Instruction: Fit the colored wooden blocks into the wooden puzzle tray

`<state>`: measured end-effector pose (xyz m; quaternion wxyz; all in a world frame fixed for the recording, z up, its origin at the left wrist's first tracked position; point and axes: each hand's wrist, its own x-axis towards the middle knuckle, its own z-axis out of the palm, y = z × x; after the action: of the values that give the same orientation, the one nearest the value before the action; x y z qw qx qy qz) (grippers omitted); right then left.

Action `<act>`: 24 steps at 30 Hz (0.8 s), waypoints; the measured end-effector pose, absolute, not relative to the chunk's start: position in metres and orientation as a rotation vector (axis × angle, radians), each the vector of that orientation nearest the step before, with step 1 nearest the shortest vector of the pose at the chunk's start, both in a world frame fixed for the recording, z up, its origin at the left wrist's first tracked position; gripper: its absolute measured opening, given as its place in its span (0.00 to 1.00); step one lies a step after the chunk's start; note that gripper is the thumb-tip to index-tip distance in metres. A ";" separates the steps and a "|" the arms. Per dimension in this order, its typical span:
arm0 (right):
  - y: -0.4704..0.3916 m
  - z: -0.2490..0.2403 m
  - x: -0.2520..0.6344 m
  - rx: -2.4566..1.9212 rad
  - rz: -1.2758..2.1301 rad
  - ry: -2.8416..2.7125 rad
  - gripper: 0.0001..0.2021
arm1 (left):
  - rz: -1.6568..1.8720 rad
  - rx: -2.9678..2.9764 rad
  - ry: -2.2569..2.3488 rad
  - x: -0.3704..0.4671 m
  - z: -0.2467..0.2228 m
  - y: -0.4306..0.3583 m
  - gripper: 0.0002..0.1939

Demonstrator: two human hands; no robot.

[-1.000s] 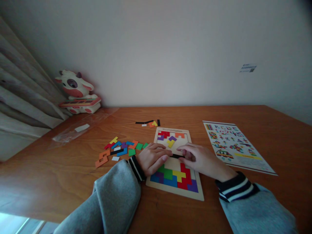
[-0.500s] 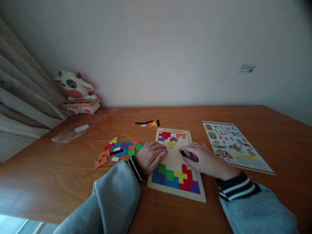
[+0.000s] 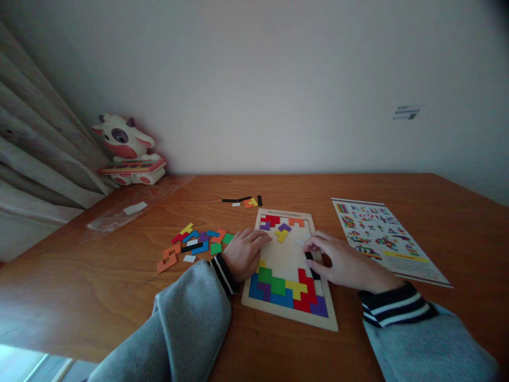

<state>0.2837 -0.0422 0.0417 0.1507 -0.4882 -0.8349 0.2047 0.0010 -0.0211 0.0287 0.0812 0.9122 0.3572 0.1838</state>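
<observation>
- Right hand (image 3: 336,260): thumb and fingers narrow, holding the black piece (image 3: 315,275) at the right side of the board (image 3: 283,259), lengthwise along that edge.
- Left hand (image 3: 243,254): palm down over the board's left edge, fingers extended. Whether it grips anything underneath cannot be told.
- White piece (image 3: 300,242): on the board, just beside the right fingertips.
- Yellow piece (image 3: 281,236): tilted on the board, touching a purple piece (image 3: 284,227).
- Near end of board: blue, purple, green, yellow and red pieces fitted together.
- Far end of board: red, purple and orange pieces.
- Loose pieces (image 3: 216,248): mixed colors on the desk (image 3: 278,350), left of the board.
- Small group of pieces (image 3: 248,203): beyond the board.
- Printed sheet (image 3: 409,268): flat, right of the board.
- Plastic bag (image 3: 105,225): far left, in front of the cow toy (image 3: 131,146).
</observation>
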 end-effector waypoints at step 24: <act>-0.041 0.044 0.283 -1.394 0.687 -2.311 0.10 | 0.499 2.745 1.094 0.001 0.027 -0.020 0.23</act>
<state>0.2831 -0.0409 0.0443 0.1774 -0.4925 -0.8167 0.2429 0.0005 -0.0201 0.0272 0.0724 0.9135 0.3643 0.1661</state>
